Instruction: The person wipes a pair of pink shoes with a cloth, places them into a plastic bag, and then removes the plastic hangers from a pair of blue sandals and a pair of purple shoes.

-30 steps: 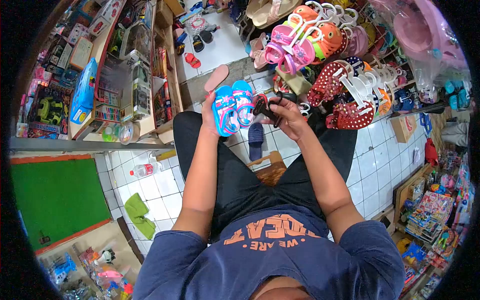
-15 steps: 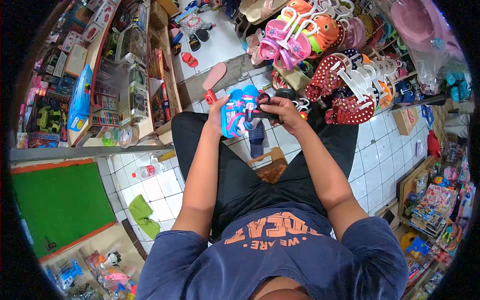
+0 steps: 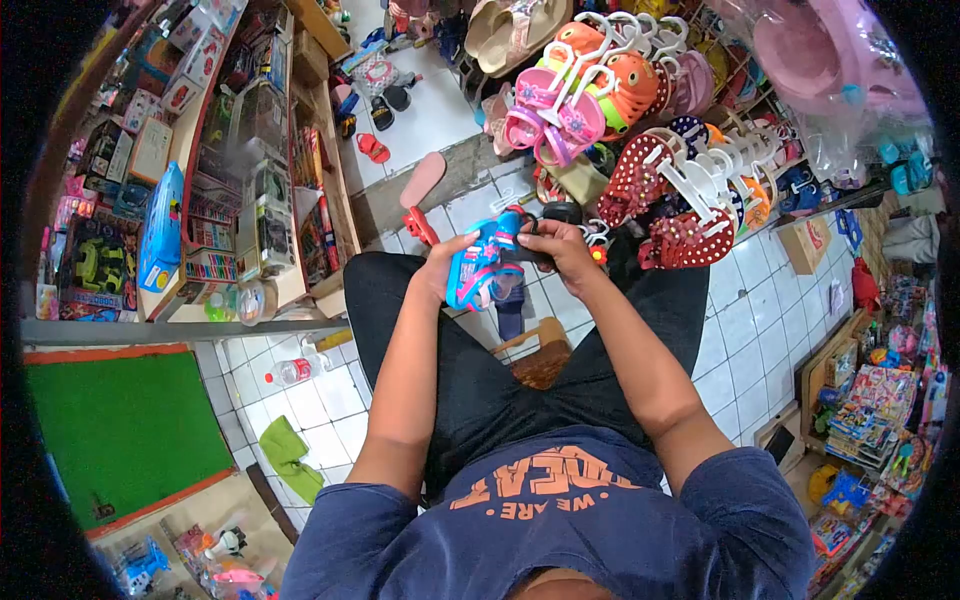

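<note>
A blue child's sandal with pink straps [image 3: 470, 283] is upheld between my hands, above my lap. Its near side is gripped by my left hand [image 3: 440, 268], thumb across the top edge. My right hand [image 3: 566, 256] is closed at the sandal's right side, fingers pinched around a small dark piece whose kind I cannot make out. Part of the sandal is hidden behind these fingers. Below it, between my knees, a dark blue item [image 3: 510, 312] and a small wooden stool [image 3: 541, 354] show.
Polka-dot red shoes [image 3: 690, 240] and pink sandals [image 3: 556, 120] on white hangers crowd the front right. A pink sole [image 3: 423, 179] and red sandals [image 3: 374, 148] lie ahead. Shelves of boxed toys [image 3: 265, 165] line the left. A bottle [image 3: 290, 372] and green cloth [image 3: 288, 458] are on the floor tiles.
Both hands and the sandal have come slightly lower in view, and the sandal has turned a little. The hanging shoes have shifted left in view as the camera moved.
</note>
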Demonstrator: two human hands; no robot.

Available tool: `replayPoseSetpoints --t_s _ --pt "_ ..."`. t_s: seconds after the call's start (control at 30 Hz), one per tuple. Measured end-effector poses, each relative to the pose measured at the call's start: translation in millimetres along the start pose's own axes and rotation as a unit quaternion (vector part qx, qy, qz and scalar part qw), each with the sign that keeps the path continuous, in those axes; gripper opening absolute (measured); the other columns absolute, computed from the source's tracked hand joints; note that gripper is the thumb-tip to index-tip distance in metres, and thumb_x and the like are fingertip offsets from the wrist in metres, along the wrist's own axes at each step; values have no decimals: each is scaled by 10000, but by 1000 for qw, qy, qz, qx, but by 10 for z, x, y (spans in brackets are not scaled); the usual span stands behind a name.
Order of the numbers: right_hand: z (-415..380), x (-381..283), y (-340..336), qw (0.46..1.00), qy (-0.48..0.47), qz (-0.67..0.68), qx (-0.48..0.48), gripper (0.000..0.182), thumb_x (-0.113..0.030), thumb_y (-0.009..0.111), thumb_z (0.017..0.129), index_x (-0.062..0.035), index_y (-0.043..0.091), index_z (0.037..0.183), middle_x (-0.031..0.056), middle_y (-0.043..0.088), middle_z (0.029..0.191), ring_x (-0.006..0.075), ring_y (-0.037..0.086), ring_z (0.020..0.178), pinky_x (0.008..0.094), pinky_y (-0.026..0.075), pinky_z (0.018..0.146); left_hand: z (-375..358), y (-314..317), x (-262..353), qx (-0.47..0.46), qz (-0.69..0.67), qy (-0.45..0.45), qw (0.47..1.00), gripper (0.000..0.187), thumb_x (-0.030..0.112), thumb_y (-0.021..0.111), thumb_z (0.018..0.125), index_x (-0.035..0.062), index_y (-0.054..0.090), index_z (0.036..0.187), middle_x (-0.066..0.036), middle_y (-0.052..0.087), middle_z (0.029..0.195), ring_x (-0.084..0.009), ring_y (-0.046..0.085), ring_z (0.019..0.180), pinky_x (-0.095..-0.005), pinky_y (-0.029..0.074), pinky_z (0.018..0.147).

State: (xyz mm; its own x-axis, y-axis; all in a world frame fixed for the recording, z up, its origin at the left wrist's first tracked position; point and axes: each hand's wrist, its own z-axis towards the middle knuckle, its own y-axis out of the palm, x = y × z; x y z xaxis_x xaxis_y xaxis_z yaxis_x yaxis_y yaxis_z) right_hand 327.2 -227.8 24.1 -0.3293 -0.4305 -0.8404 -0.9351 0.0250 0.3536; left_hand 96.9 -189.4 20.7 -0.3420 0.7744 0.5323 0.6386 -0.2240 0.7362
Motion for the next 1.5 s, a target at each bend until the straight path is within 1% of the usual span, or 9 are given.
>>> replayPoseSetpoints --t_s 0.27,0.43,0.67,0.83,1.0,1.17,1.27,1.33,1.5 --pt "53 40 -10 998 -41 42 29 171 -120 783 818 -93 683 955 -36 679 823 32 568 636 201 414 552 64 -46 -64 8 -24 0 1000 595 409 648 874 -32 558 1263 -206 667 1154 -301 687 967 -444 565 864" --pt "124 157 20 983 -179 44 27 218 -95 747 866 -49 680 1068 7 685 970 67 615 888 241 470 835 56 9 -57 -10 -65 41 997 557 371 650 842 3 575 1253 -210 663 1170 -358 664 1025 -503 526 947" --pt "76 89 108 989 -115 64 67 275 -231 744 898 -54 683 1099 -12 670 989 74 615 881 221 477 774 70 102 -55 -8 -65 67 996 519 396 630 874 -6 596 1201 -189 681 1098 -312 687 937 -459 566 865" --pt "126 220 75 984 -114 -4 140 348 -305 759 876 -44 700 1100 10 679 982 81 607 881 244 477 786 110 348 -7 124 74 40 989 459 453 583 955 29 622 1126 -115 712 968 -205 703 810 -361 588 751" --pt "231 329 -10 971 -154 -60 172 416 -324 788 841 -9 712 1103 69 692 1034 127 615 943 292 476 862 144 257 42 168 163 81 969 361 317 688 931 20 620 1123 -62 696 944 -128 674 779 -277 563 703" --pt "307 382 -66 959 -170 -107 198 483 -335 810 816 37 702 1106 99 696 1066 151 626 978 311 478 890 157 247 -30 142 265 109 948 419 190 732 882 34 579 1239 -64 671 1043 -133 659 916 -301 552 797" --pt "218 292 -6 965 -133 -89 209 501 -352 814 810 38 692 1100 98 696 1057 138 629 988 313 481 893 145 312 -67 138 306 121 934 467 125 751 860 35 561 1277 -61 666 1062 -140 656 947 -300 544 826" --pt "195 228 32 981 -101 44 162 454 -363 795 823 -21 693 1103 65 695 1037 119 632 984 303 495 859 154 330 -71 143 310 133 930 478 104 756 853 40 558 1283 -61 665 1065 -143 655 951 -301 541 836" --pt "79 51 26 983 -3 138 123 347 -351 718 877 -123 675 1135 10 681 1063 109 635 966 277 516 815 226 259 -76 165 248 173 939 475 104 733 874 47 542 1306 -61 659 1071 -133 649 944 -303 542 823"
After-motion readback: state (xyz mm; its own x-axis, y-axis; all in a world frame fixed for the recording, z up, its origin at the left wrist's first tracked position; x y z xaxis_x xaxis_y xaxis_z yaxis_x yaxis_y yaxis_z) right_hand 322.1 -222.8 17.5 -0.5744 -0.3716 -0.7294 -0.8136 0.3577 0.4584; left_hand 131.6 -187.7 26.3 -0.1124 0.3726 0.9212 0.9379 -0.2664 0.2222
